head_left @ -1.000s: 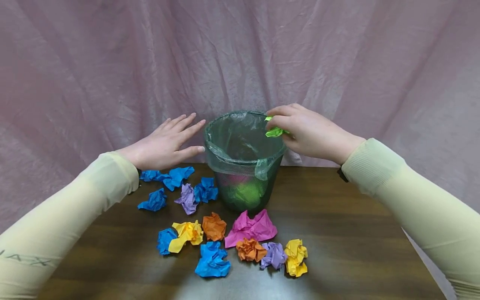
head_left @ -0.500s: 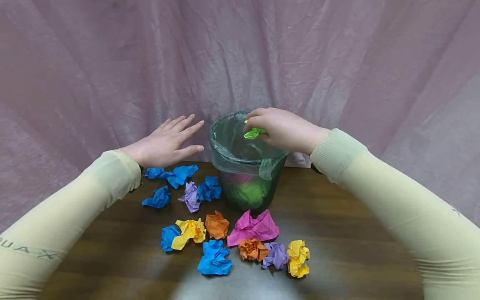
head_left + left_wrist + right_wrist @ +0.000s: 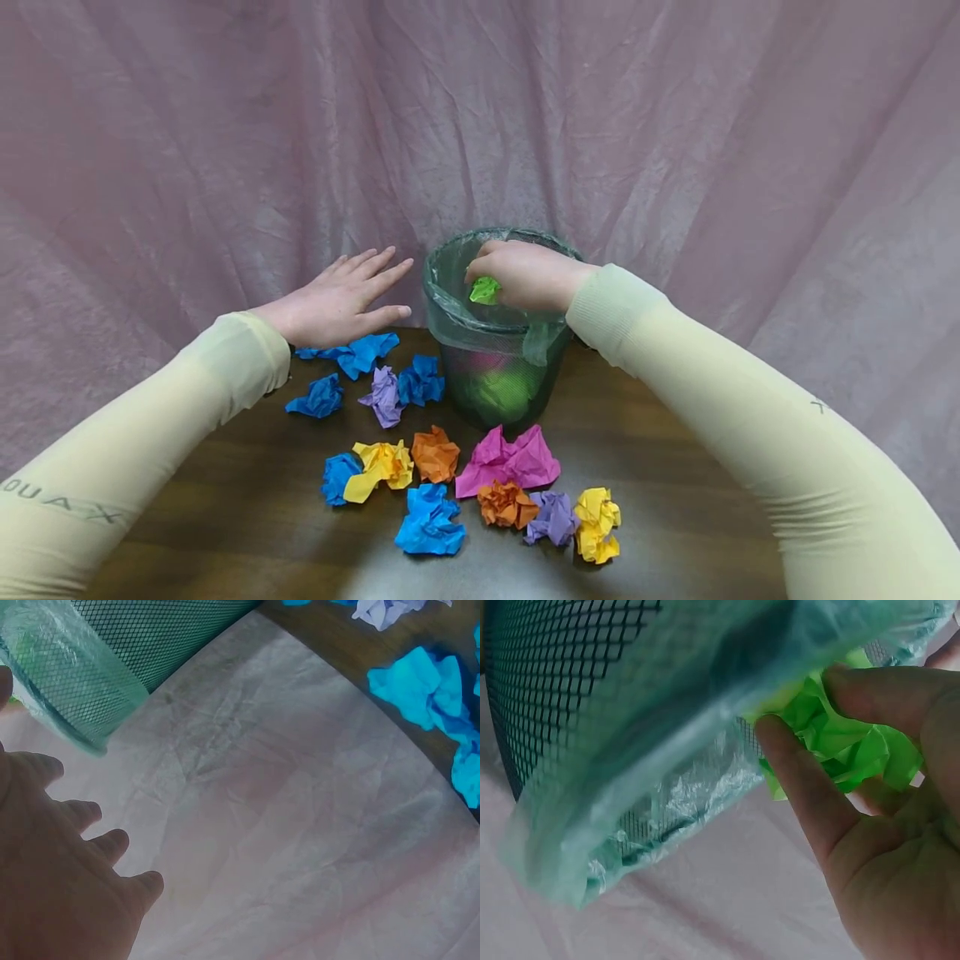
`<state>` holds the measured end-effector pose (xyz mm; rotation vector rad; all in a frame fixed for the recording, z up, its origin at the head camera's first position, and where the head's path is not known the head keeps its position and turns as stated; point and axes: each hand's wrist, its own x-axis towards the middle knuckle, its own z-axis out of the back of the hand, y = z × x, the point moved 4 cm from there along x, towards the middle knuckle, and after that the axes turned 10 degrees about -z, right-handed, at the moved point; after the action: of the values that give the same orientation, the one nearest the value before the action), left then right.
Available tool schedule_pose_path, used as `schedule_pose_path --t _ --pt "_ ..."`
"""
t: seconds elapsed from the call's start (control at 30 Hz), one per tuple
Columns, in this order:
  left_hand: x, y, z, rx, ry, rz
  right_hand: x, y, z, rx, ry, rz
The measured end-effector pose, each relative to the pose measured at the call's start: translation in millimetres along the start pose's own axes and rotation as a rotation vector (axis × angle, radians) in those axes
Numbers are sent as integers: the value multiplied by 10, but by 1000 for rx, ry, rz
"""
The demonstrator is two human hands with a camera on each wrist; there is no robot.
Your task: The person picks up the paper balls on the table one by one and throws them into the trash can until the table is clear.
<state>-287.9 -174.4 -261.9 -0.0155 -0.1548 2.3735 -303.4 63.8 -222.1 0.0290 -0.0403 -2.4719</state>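
My right hand (image 3: 528,275) is inside the mouth of a green mesh wastebasket (image 3: 502,367) lined with a thin green plastic bag (image 3: 450,310). Between thumb and fingers it pinches a crumpled ball of bright green paper (image 3: 847,746), seen close up in the right wrist view. Through the mesh, pink and lime-green paper (image 3: 501,393) shows at the bottom of the basket. My left hand (image 3: 341,296) hovers just left of the rim, fingers straight and spread, holding nothing. In the left wrist view its fingertips (image 3: 150,883) are apart from the basket.
Crumpled blue papers (image 3: 317,396) and a purple one (image 3: 384,397) lie left of the basket. In front are yellow (image 3: 386,465), orange (image 3: 435,454), pink (image 3: 510,460) and more blue and purple balls on the dark wooden table (image 3: 675,500). A pink curtain (image 3: 480,108) hangs behind.
My right hand has moved left and down with the green paper, from the basket's right rim into its mouth. The left hand stays spread beside the basket.
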Motion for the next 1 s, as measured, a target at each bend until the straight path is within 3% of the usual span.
schedule_pose_path --t 0.4,1.0 --pt "-2 -12 -53 -11 -10 8 -11 -85 -58 12 59 -121" --pt "-58 -5 -146 1 -4 12 -223 -207 60 -28 -93 -115"
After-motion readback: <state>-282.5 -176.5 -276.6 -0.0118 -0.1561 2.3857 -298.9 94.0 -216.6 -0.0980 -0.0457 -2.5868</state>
